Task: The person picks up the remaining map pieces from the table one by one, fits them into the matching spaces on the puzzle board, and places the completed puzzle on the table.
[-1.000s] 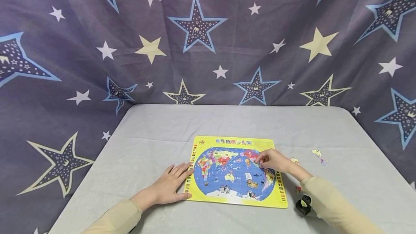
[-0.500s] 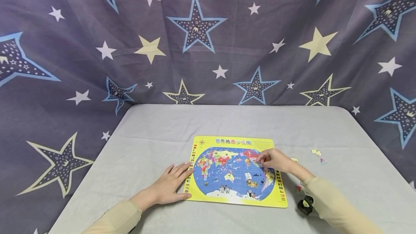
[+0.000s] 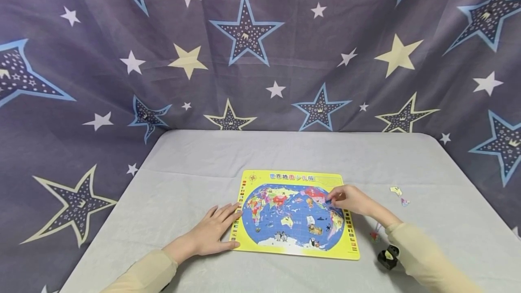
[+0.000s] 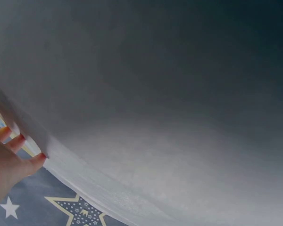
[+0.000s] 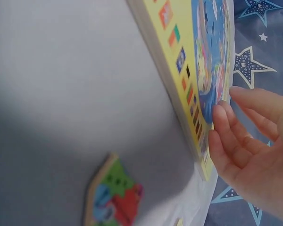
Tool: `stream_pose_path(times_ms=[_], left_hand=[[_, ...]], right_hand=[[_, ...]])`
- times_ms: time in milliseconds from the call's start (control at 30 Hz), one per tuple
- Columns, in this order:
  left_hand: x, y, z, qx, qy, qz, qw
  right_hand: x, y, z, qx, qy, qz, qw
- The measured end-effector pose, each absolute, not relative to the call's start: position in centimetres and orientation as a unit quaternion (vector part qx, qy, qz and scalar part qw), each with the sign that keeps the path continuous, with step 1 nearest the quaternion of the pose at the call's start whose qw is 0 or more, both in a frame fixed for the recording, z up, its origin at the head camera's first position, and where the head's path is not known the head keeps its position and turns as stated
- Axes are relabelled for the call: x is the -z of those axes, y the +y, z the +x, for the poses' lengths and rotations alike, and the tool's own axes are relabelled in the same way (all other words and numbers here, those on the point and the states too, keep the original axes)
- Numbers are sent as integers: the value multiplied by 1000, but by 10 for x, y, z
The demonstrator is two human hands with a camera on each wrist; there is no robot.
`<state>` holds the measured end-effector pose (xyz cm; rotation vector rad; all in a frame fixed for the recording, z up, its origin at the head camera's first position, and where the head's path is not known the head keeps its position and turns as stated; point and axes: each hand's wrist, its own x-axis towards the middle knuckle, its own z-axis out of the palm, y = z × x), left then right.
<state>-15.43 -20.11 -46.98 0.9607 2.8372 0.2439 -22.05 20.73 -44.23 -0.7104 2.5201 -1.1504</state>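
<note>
A world map puzzle board point(image 3: 350, 250) with a yellow border and a blue oval map lies on the table. My left hand point(image 3: 215, 232) rests along its left edge, fingers straight and thumb at the lower left corner; the left wrist view catches only fingers point(image 4: 35, 162) at the board's edge. Over the map's upper right, by the pink-red land, is my right hand point(image 3: 352, 200), its fingertips on the board. Seen from the right wrist, the fingers point(image 5: 226, 146) are loosely bent, and no piece shows between them.
To the board's right lie a pale yellow piece point(image 3: 395, 190) and a pinkish purple piece point(image 3: 404, 201). A red and green piece point(image 5: 115, 193) sits nearer, partly under the right forearm. A small black device point(image 3: 388, 257) is at the right sleeve. A starry curtain point(image 3: 260, 80) hangs behind the table.
My right hand has shifted slightly right along the map, and its forearm now covers a yellowish piece seen before. The black device moved right with the sleeve. My left hand stayed still.
</note>
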Motion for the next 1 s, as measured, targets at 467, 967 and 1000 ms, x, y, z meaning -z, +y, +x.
stream_pose_path(times_ms=[467, 967, 1000], left_hand=[[469, -200, -155, -75, 943, 318, 65], [471, -201, -154, -76, 943, 320, 60], [471, -201, -154, -76, 943, 320, 61]], right_hand=[[438, 227, -221, 383, 889, -225, 115], [431, 255, -217, 388, 896, -196, 93], [431, 257, -216, 388, 897, -193, 92]])
